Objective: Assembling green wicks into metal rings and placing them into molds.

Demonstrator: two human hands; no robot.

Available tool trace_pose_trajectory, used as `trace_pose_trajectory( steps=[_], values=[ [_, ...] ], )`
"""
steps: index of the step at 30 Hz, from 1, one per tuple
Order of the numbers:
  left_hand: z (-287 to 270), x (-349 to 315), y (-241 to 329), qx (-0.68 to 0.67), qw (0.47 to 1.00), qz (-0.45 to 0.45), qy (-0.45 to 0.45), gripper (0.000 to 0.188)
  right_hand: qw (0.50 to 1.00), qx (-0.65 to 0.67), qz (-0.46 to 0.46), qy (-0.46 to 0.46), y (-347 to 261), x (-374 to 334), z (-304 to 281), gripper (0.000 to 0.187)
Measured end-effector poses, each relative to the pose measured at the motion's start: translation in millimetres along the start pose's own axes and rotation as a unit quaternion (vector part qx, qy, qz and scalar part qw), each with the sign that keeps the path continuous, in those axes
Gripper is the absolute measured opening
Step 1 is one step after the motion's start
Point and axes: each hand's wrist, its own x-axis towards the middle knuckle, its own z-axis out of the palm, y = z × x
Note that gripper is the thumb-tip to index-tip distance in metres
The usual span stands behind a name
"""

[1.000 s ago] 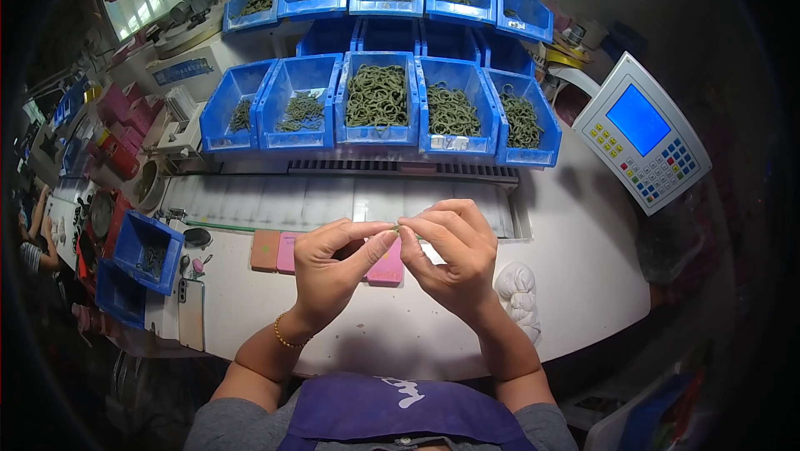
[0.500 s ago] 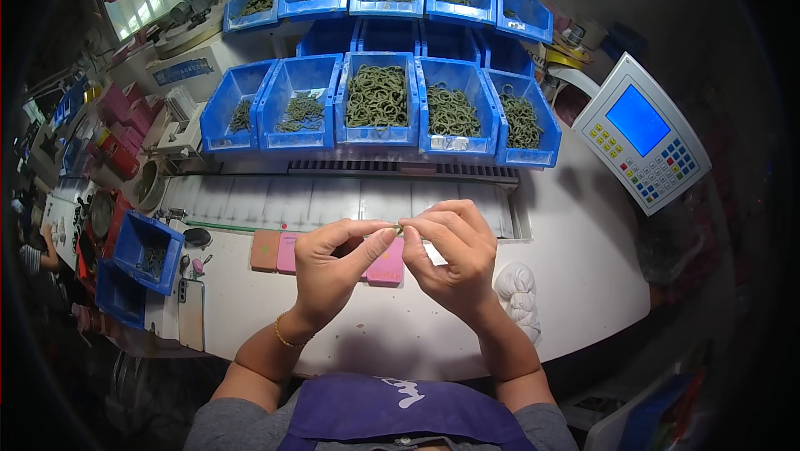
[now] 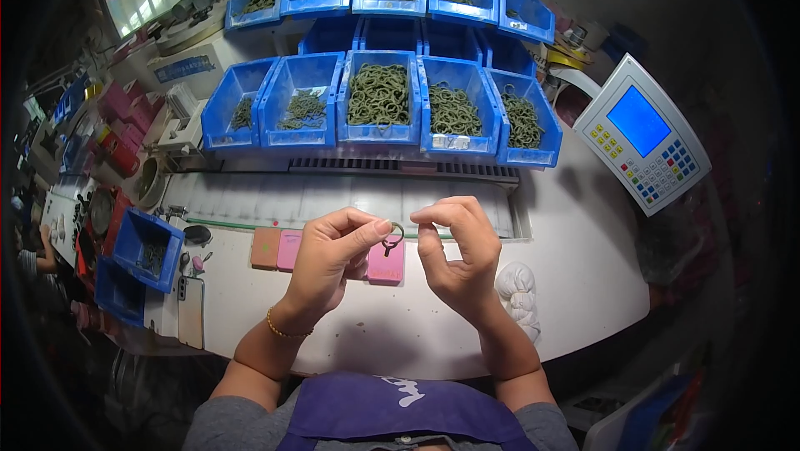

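Observation:
Between the thumb and index finger of my left hand (image 3: pixel 327 253) is a small dark-green ring (image 3: pixel 387 247) with a short forked stub on its lower side. My right hand (image 3: pixel 460 249) hovers just to the right of the ring, apart from it. Its thumb and bent index finger are separated, and no object shows between them. Beneath the ring lies a pink block (image 3: pixel 386 266) on the white table. Another pink block (image 3: pixel 288 249), partly behind my left hand, sits beside a brown block (image 3: pixel 265 248).
Blue bins (image 3: pixel 380 136) of green rings and small pieces stand in rows at the back. A keypad device with a blue screen (image 3: pixel 638 122) leans at the right. A white knotted bundle (image 3: pixel 518 297) lies by my right wrist; a phone (image 3: pixel 191 312) lies at the left.
My hands have come apart. The ring, mostly hidden between my fingertips before, now shows in my left hand, and my right thumb and index finger have let go.

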Motion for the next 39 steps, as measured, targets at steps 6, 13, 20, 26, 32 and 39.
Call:
trace_pose_trajectory(
  steps=[6, 13, 20, 26, 32, 39],
  values=[
    [-0.5, -0.4, 0.8, 0.004, 1.0, 0.008, 0.001, 0.012, 1.0, 0.012, 0.021, -0.011, -4.6, 2.8, -0.9, 0.008],
    [-4.5, -0.4, -1.4, 0.001, 0.999, 0.025, -0.026, 0.013, 0.994, 0.056, 0.057, -0.074, 0.7, 0.5, 0.1, 0.009],
    [-3.8, 2.7, -0.7, -0.027, 0.999, 0.009, -0.032, 0.019, 0.973, 0.118, 0.175, -0.095, 4.0, -1.6, -3.2, 0.012],
    [-40.5, 35.5, -29.5, -0.376, 0.912, -0.081, -0.143, 0.039, 0.997, -0.02, 0.068, -0.018, 39.8, 47.7, 31.4, 0.013],
    [-10.8, 28.0, 1.1, -0.41, 0.906, -0.097, -0.023, 0.049, 0.987, -0.16, -0.009, -0.018, 61.6, 96.6, 50.9, 0.021],
    [-38.6, 34.5, -20.4, -0.432, 0.855, -0.052, -0.281, 0.064, 0.957, 0.013, -0.023, -0.288, -2.1, 21.2, 24.1, 0.03]
  ],
)
